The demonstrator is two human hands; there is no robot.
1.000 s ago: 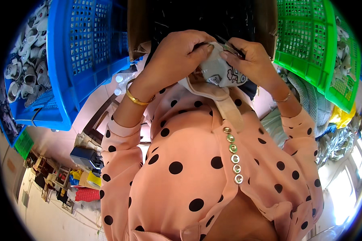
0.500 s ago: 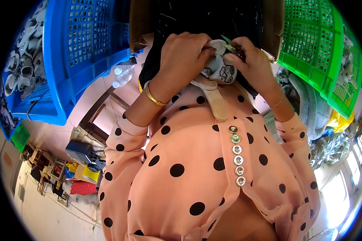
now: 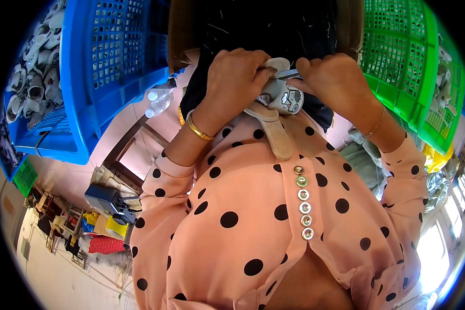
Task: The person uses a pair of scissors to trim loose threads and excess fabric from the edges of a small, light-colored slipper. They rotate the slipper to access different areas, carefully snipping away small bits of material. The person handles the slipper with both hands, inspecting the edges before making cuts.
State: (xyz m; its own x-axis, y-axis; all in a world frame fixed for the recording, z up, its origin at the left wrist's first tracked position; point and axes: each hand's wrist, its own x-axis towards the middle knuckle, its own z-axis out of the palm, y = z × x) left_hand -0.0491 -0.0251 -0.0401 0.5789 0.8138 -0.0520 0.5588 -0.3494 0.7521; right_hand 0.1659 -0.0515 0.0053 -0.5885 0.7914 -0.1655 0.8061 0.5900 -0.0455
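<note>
My left hand (image 3: 236,77) is closed on a small white shoe (image 3: 285,95) with a dark cartoon print on its side. The shoe's pale opening and tongue (image 3: 278,64) show beyond my fingers. My right hand (image 3: 336,80) is closed on a slim tool (image 3: 288,75), whose flat greyish blade reaches across the shoe's opening. Most of this tool is hidden in my fist, so its exact kind cannot be told. Beneath the shoe, a beige sole-shaped piece (image 3: 278,137) lies against my dotted shirt, with part of another beige piece (image 3: 262,112) beside it.
A blue plastic basket (image 3: 77,103) stands at the left, with many small shoes (image 3: 36,88) beyond its wall. Green baskets (image 3: 398,67) stand at the right. Dark cloth with thread scraps (image 3: 268,31) lies ahead between brown box sides (image 3: 349,31). Clear bottles (image 3: 159,103) are at the left.
My right hand has turned over and shifted slightly right, its back now showing. The tool's green tip, pointing up before, is replaced in view by a greyish blade over the shoe. My left hand stays on the shoe.
</note>
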